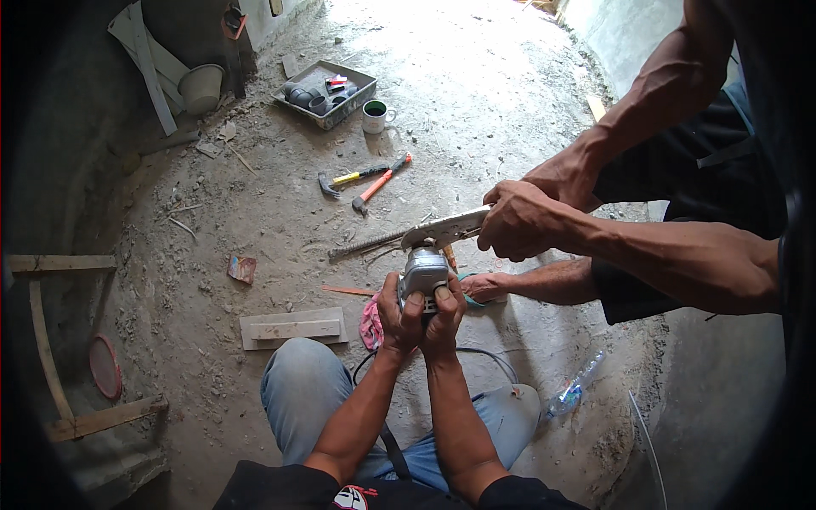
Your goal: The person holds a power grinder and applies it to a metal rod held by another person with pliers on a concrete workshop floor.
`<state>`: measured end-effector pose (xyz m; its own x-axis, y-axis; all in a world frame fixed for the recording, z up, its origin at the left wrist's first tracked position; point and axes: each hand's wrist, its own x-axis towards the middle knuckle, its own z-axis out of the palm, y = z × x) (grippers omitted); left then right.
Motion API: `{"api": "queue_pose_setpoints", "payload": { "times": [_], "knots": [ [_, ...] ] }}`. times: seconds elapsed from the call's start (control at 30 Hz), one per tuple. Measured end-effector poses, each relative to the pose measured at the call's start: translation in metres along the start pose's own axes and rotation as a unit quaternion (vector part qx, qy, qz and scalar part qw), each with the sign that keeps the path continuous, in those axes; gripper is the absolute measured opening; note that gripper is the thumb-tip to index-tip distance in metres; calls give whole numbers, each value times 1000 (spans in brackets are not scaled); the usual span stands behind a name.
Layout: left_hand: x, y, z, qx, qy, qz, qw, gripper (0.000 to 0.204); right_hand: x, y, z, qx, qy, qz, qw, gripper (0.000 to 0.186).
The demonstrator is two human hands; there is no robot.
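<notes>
Both my hands are wrapped round a silver-grey angle grinder (425, 270) in front of my knees. My left hand (401, 316) grips its left side, and my right hand (443, 313) its right side, thumbs on top. A flat metal piece with holes (450, 227) lies across the grinder's head; whether they touch I cannot tell. Its right end is held in another person's hands (531, 212), reaching in from the right. A thin ridged rod (365, 245) extends leftward past the grinder. A pink cloth (371, 323) shows beside my left hand, and a dark cable (489, 353) curves behind my forearms.
Two hammers (374, 183) lie ahead on the dusty floor. Beyond them are a tray of pipe fittings (327, 93) and a mug (375, 117). A plastering float (293, 329) lies by my left knee, a plastic bottle (578, 387) by my right. The other person's foot (484, 287) is close to the grinder.
</notes>
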<state>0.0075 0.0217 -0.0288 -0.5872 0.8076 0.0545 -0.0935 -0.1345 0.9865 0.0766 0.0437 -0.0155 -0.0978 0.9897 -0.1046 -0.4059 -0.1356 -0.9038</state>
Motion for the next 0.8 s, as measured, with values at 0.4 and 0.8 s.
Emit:
{"api": "queue_pose_setpoints", "payload": {
  "times": [0.4, 0.8],
  "knots": [
    [1, -3, -1, -38, 1, -7, 999, 55, -1, 0, 3, 0, 12, 0, 1000, 52],
    [1, 5, -7, -3, -23, -14, 1000, 58, -3, -6, 9, -2, 2, 1, 1000, 54]
  ]
}}
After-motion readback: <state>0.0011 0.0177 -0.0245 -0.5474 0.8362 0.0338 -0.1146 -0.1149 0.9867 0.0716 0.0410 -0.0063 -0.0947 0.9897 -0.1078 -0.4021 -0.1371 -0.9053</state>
